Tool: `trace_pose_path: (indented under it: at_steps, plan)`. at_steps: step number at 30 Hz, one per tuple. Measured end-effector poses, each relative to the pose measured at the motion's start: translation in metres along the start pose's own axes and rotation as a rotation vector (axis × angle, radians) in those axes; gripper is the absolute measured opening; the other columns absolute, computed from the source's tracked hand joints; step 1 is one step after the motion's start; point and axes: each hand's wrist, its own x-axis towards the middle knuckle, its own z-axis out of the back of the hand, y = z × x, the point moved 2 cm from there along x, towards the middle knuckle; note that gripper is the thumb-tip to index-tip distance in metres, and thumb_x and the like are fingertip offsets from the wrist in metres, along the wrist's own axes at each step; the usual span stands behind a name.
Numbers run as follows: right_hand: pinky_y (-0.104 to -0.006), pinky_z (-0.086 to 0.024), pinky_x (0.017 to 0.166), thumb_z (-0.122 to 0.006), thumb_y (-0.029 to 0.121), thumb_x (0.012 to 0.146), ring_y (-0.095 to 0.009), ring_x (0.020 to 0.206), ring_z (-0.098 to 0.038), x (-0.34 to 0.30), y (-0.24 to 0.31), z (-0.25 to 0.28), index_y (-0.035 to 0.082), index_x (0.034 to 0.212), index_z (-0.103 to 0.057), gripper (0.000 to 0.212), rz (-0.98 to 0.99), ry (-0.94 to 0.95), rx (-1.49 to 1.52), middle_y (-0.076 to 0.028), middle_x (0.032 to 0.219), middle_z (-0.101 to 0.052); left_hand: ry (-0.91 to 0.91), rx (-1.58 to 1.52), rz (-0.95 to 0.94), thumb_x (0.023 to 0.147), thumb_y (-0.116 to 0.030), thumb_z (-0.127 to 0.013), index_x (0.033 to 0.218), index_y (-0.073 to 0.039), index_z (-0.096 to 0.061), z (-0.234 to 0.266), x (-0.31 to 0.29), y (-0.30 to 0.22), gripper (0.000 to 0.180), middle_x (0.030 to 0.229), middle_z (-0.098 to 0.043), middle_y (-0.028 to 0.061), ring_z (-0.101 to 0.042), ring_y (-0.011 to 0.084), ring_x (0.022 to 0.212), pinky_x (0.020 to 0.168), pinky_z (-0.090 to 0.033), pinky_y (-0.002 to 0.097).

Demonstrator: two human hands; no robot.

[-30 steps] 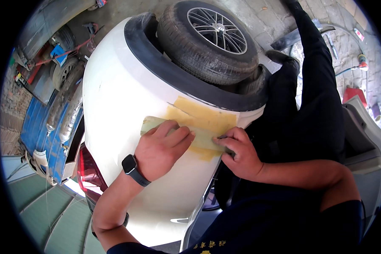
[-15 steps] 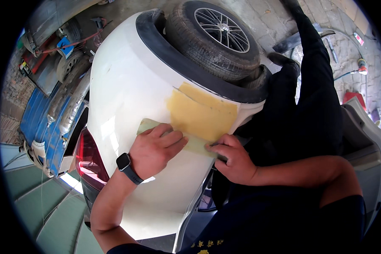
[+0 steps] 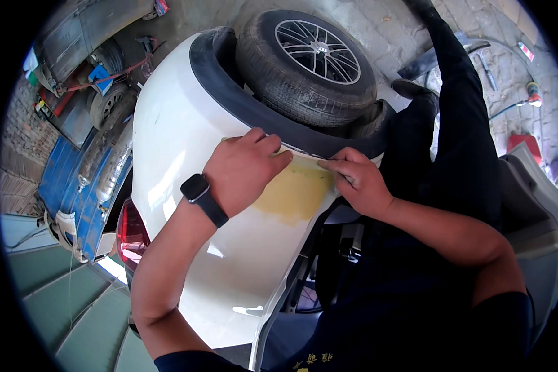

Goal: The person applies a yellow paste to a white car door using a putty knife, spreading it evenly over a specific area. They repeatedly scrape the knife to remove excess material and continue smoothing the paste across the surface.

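Observation:
A patch of yellow filler (image 3: 294,195) covers part of the white car body panel (image 3: 229,276), just below the black wheel-arch trim (image 3: 248,111). My left hand (image 3: 243,167) and my right hand (image 3: 361,183) grip the two ends of a thin, pale yellow-green spreader sheet (image 3: 284,149), at the patch's upper edge beside the trim. Both sets of fingers are closed. Most of the sheet is hidden behind my left hand. A dark smartwatch (image 3: 195,187) sits on my left wrist.
Above the trim is a wheel (image 3: 304,68) with a multi-spoke rim. A red tail light (image 3: 132,232) lies left of the panel. Another person's dark-trousered leg (image 3: 459,93) stands at right, near a hose and a sander-like tool (image 3: 533,96) on the paved floor.
Both hands have moved up the panel with the sheet, from the patch's lower edge to its upper edge by the trim. The filler's lower part is now uncovered.

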Motion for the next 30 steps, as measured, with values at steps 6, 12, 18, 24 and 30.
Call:
trace_pose_path:
  at_steps: [6,12,18,24,30]
  plan:
    - [-0.0366,-0.053,0.089,-0.062,-0.006,0.086,-0.027,0.101,-0.065,0.0,-0.015,-0.009,0.007,0.13,-0.076,0.047,0.003,-0.02,-0.015,-0.011,0.108,-0.064,0.012,-0.015,-0.023,0.081,0.001,-0.067,0.121,-0.015,-0.079,-0.012,0.007,0.008,0.045,0.107,-0.068,0.0028,-0.065,0.0242,0.106,0.08,-0.059,0.0385]
    - [-0.0382,-0.053,0.092,-0.062,-0.004,0.086,-0.029,0.105,-0.063,-0.001,-0.013,-0.02,0.008,0.129,-0.076,0.047,-0.001,-0.074,-0.01,-0.011,0.11,-0.064,-0.047,-0.035,-0.027,0.076,0.003,-0.07,0.121,-0.015,-0.079,-0.017,0.001,0.014,0.049,0.11,-0.069,0.0022,-0.065,0.0246,0.11,0.08,-0.059,0.0382]
    - [-0.0375,-0.051,0.09,-0.062,-0.005,0.084,-0.028,0.102,-0.061,0.001,-0.009,-0.025,0.006,0.13,-0.075,0.05,0.002,-0.052,-0.035,-0.011,0.108,-0.061,-0.1,-0.061,-0.024,0.079,-0.003,-0.067,0.118,-0.014,-0.078,-0.027,-0.005,0.013,0.042,0.109,-0.068,0.0015,-0.065,0.0245,0.11,0.079,-0.06,0.0376]
    - [-0.0374,-0.05,0.09,-0.063,-0.004,0.082,-0.028,0.101,-0.059,-0.002,-0.005,-0.027,0.006,0.13,-0.076,0.05,-0.028,-0.044,-0.054,-0.01,0.105,-0.059,-0.088,-0.049,-0.046,0.081,-0.006,-0.066,0.117,-0.014,-0.078,-0.033,-0.003,0.016,0.039,0.107,-0.067,-0.0002,-0.065,0.024,0.108,0.076,-0.061,0.0367]
    - [-0.0372,-0.05,0.091,-0.065,-0.007,0.081,-0.027,0.102,-0.058,-0.015,0.007,-0.037,0.007,0.127,-0.077,0.05,-0.047,-0.049,-0.052,-0.009,0.105,-0.059,-0.09,-0.04,-0.049,0.078,-0.005,-0.068,0.119,-0.014,-0.078,-0.034,-0.018,0.009,0.043,0.11,-0.067,-0.0017,-0.064,0.0224,0.108,0.075,-0.061,0.0351]
